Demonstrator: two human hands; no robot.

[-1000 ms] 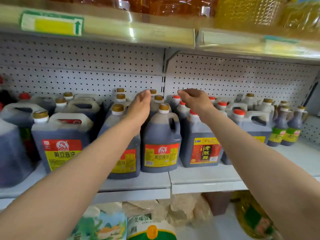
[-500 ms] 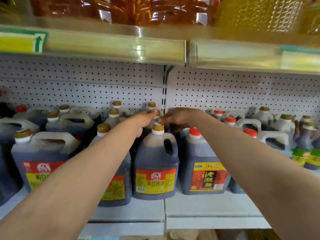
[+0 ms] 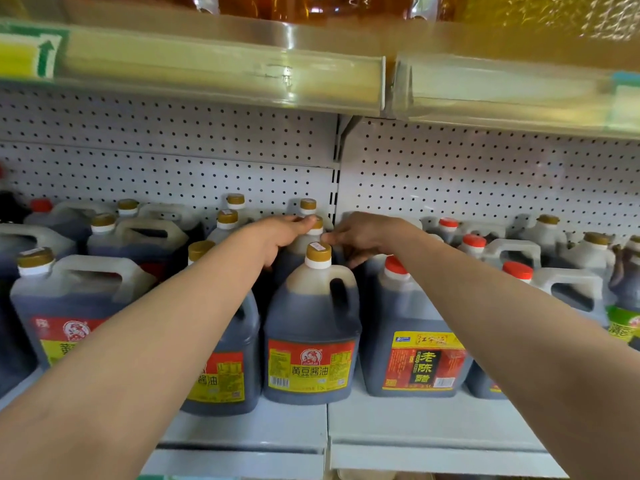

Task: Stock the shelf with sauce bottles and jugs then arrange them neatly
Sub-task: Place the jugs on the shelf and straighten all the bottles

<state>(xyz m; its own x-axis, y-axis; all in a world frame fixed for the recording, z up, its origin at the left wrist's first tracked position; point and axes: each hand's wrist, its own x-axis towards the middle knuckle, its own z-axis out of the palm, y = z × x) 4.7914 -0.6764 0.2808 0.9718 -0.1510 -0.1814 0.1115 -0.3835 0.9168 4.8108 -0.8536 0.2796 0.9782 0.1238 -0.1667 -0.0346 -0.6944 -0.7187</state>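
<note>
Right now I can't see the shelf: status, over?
Left hand and right hand both on second-row gold-capped jug. Front soy jug blocks it. Grip unclear.

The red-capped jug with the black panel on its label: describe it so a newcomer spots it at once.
Find the seam where the two white shelf boards meet. The vinegar jug stands just right of it in the front row, beside a gold-capped soy sauce jug. Only its front label is red with a black panel.

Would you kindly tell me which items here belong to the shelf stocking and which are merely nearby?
Job in hand:
left hand
right hand
second-row soy sauce jug between them
front soy sauce jug
vinegar jug

Just nearby:
oil bottles on the upper shelf
green-labelled bottle
</note>
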